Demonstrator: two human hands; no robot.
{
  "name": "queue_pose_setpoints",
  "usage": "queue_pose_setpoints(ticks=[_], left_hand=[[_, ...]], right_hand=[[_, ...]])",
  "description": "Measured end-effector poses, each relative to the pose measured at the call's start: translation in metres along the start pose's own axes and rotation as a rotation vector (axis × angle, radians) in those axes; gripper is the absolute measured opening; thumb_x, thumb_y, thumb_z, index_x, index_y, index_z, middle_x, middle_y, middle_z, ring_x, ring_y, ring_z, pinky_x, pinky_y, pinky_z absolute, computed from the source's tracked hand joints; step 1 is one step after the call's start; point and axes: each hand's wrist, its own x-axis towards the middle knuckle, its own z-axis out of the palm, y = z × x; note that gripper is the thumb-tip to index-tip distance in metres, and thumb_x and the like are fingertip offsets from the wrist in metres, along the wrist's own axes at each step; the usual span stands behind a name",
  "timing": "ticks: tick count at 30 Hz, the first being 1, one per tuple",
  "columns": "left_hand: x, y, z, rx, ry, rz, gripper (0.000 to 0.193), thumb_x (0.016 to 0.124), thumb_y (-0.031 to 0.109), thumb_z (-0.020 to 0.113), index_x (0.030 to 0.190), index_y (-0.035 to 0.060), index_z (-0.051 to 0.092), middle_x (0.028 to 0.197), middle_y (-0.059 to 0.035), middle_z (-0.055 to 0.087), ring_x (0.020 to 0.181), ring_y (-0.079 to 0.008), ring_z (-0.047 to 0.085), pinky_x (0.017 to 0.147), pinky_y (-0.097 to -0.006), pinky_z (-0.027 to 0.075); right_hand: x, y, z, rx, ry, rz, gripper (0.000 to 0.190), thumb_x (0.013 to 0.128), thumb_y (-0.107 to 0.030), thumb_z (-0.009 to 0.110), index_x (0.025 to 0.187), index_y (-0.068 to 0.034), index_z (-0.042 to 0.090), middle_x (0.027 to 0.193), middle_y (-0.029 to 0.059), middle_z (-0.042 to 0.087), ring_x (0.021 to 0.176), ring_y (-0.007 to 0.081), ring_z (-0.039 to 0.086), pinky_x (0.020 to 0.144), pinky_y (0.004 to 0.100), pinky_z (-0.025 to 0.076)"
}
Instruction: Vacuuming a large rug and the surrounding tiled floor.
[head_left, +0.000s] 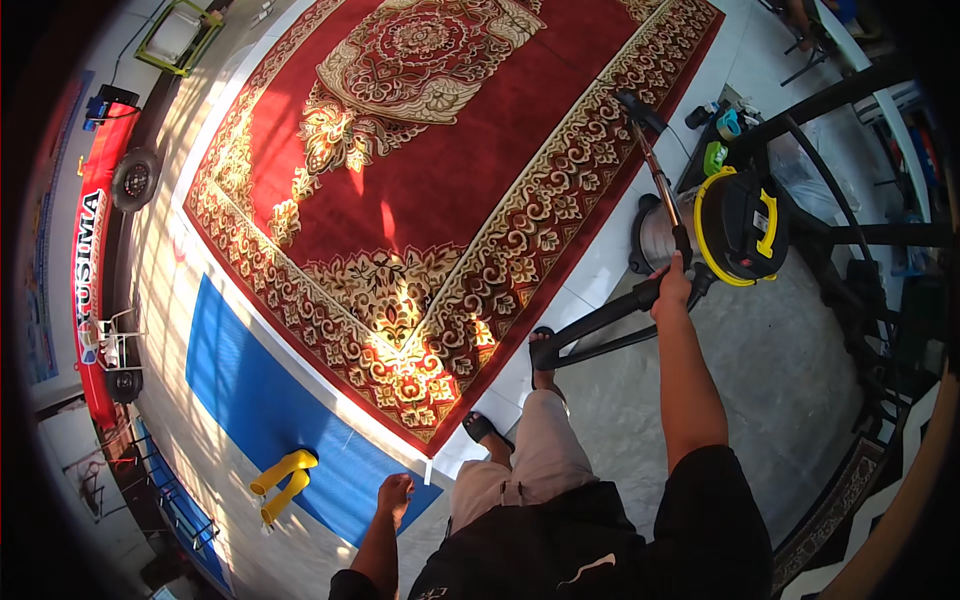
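My right hand (673, 286) is closed round the handle of a vacuum cleaner wand (658, 176), which slants up to a dark floor nozzle (640, 111) on the patterned border of a red and gold carpet (517, 135). A black hose (600, 322) loops from the handle past my foot and back towards a wet-dry vacuum (739, 225) with a steel drum and a yellow-rimmed black lid. My left hand (395, 495) hangs over the edge of a blue mat (300, 420), its fingers curled; whether they are fully closed is unclear.
Yellow rubber boots (285, 480) are on the blue mat. Beyond the mat, a long red beam (97, 262) with wheels runs along the left. Bottles and a roll of blue tape (727, 124) lie near the vacuum. Dark metal frames (892, 234) stand at the right. A person is partly visible at top right.
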Motion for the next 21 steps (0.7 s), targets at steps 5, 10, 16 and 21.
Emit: queue_pose_setpoints(ticks=[5, 10, 16, 21], left_hand=[[-0.013, 0.044, 0.036, -0.211, -0.06, 0.067, 0.024, 0.092, 0.019, 0.065, 0.113, 0.0081, 0.061, 0.098, -0.0037, 0.067, 0.087, -0.015, 0.063, 0.072, -0.0317, 0.048], [-0.001, 0.097, 0.088, -0.081, -0.223, 0.349, 0.02, 0.092, 0.022, 0.065, 0.103, 0.0048, 0.064, 0.09, -0.0033, 0.066, 0.081, -0.0119, 0.059, 0.071, -0.0269, 0.047], [0.012, 0.174, 0.163, 0.358, -0.321, 0.864, 0.036, 0.088, 0.027, 0.068, 0.114, 0.0021, 0.063, 0.099, -0.0179, 0.069, 0.095, -0.0301, 0.067, 0.084, -0.037, 0.052], [-0.032, 0.233, 0.241, 0.611, -0.552, 1.053, 0.039, 0.087, 0.027, 0.067, 0.12, 0.0064, 0.061, 0.117, -0.0152, 0.064, 0.108, -0.0331, 0.063, 0.091, -0.0421, 0.05]], right_hand=[[0.005, -0.07, 0.053, -0.296, -0.091, -0.063, 0.048, 0.094, -0.055, 0.057, 0.076, -0.01, 0.057, 0.068, 0.0027, 0.057, 0.06, 0.0177, 0.054, 0.06, 0.0351, 0.049], [-0.033, -0.079, -0.029, -0.42, -0.132, -0.042, 0.044, 0.094, -0.05, 0.061, 0.082, -0.008, 0.056, 0.068, 0.004, 0.056, 0.06, 0.0182, 0.056, 0.059, 0.0351, 0.049], [-0.147, -0.05, -0.119, -0.463, -0.223, 0.102, 0.042, 0.093, -0.044, 0.066, 0.083, -0.008, 0.048, 0.067, 0.0044, 0.051, 0.056, 0.0176, 0.053, 0.055, 0.0342, 0.049], [-0.228, -0.017, -0.189, -0.574, -0.237, 0.15, 0.041, 0.094, -0.044, 0.064, 0.083, -0.008, 0.047, 0.066, 0.0038, 0.05, 0.056, 0.0176, 0.053, 0.056, 0.0362, 0.049]])
